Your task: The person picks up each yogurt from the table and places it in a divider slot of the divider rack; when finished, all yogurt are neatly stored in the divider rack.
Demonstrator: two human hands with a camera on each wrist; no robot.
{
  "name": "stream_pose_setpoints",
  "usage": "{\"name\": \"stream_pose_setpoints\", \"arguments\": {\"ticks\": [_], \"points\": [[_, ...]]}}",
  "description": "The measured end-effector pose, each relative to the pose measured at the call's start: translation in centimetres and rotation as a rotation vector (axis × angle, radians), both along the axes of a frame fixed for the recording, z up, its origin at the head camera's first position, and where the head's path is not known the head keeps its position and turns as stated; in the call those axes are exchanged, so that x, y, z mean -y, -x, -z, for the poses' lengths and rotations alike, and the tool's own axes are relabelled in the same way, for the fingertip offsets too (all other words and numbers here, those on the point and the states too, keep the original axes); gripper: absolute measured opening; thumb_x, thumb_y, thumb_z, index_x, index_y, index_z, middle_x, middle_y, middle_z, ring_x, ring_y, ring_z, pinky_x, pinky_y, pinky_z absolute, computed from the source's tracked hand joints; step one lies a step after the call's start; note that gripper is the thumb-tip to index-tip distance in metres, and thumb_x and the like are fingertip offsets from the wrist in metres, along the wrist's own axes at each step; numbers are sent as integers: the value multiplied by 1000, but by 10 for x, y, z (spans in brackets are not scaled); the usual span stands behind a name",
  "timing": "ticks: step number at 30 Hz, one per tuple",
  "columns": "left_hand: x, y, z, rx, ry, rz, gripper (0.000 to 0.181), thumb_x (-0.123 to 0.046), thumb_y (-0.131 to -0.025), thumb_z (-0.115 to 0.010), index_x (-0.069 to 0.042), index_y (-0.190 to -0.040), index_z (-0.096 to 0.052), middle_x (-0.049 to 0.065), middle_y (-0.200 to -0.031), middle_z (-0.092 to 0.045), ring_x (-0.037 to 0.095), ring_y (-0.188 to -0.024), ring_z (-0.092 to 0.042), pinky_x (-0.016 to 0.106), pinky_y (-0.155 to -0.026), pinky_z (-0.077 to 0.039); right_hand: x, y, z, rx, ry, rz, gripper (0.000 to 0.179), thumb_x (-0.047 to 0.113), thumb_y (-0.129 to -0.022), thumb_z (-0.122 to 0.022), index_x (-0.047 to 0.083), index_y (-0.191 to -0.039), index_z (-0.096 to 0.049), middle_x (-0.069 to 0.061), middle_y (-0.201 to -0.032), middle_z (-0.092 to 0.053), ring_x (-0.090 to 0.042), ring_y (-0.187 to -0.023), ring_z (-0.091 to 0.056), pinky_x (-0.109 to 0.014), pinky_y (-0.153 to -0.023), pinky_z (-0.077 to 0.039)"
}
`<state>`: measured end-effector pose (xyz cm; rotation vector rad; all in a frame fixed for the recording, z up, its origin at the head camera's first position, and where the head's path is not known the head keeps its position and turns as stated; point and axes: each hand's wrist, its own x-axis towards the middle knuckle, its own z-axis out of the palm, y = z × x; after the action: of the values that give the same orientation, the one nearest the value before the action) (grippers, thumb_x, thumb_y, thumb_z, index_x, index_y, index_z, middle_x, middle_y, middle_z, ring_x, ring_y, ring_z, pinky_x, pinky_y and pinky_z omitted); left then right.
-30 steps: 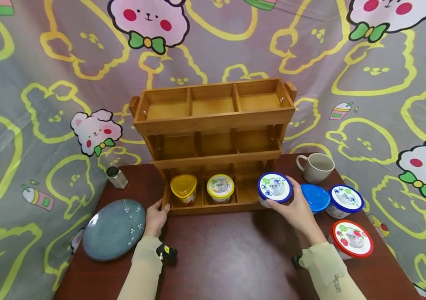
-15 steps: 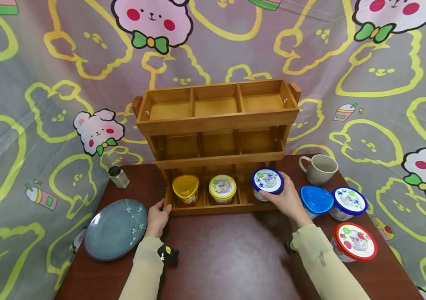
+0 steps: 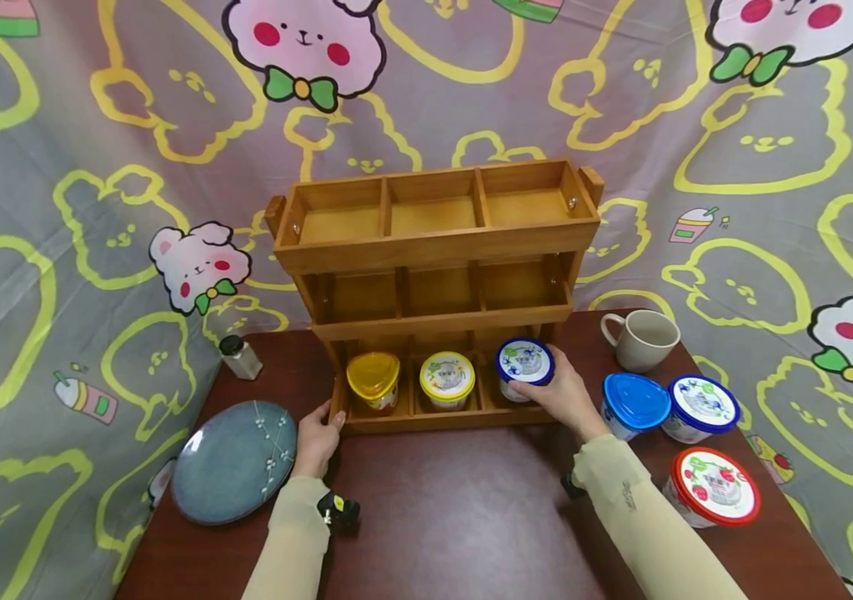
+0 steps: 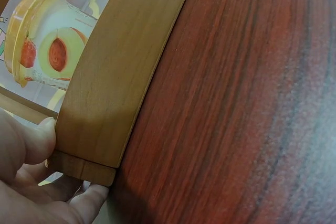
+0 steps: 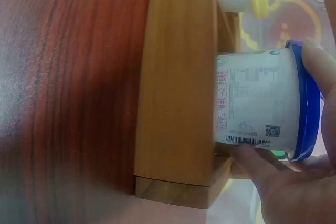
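A three-tier wooden rack [image 3: 437, 244] stands on the dark red-brown table. My right hand [image 3: 567, 396] grips a white pudding cup with a round blue lid [image 3: 525, 363], low in the right compartment of the bottom tier. In the right wrist view, the thumb lies by the lid and fingers touch the cup's side [image 5: 257, 98]; the front board hides its base. My left hand [image 3: 317, 440] holds the rack's lower left front corner, thumb at the top edge. Two yellow-lidded cups occupy the other bottom compartments: a rounded-triangular lid [image 3: 373, 375] at left, a round one [image 3: 447, 377] in the middle.
Right of the rack are a beige mug [image 3: 644, 342], a cup with a bright blue lid [image 3: 636, 402], another round blue-lidded cup [image 3: 704, 405] and a red-lidded cup [image 3: 715, 487]. At left lie a blue-grey plate [image 3: 234, 462] and a small black-capped jar [image 3: 241, 358]. Patterned cloth hangs behind.
My right hand has moved the blue-lidded cup left and down into the right bottom compartment. The left hand keeps hold of the rack's corner.
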<state>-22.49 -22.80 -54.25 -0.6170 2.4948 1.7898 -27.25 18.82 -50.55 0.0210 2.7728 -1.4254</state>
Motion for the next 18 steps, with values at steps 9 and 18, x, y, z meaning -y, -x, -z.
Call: {"name": "stream_pose_setpoints", "arguments": {"ticks": [9, 18], "points": [[0, -1, 0, 1, 8, 8, 49, -10, -103, -51, 8, -147, -39, 29, -148, -40, 43, -136, -37, 56, -112, -29, 2, 5, 10, -24, -34, -31, 109, 49, -76, -84, -3, -151, -25, -29, -140, -46, -43, -126, -48, -58, -107, -36], [-1, 0, 0, 5, 17, -5, 50, -11, -103, -51, 8, -147, -38, 28, -148, -39, 43, -136, -37, 56, -112, -29, 5, 6, 19, -55, -83, -46, 107, 43, -76, -86, -5, -150, -25, -31, -141, -45, -45, -127, -47, -58, -108, -35]]}}
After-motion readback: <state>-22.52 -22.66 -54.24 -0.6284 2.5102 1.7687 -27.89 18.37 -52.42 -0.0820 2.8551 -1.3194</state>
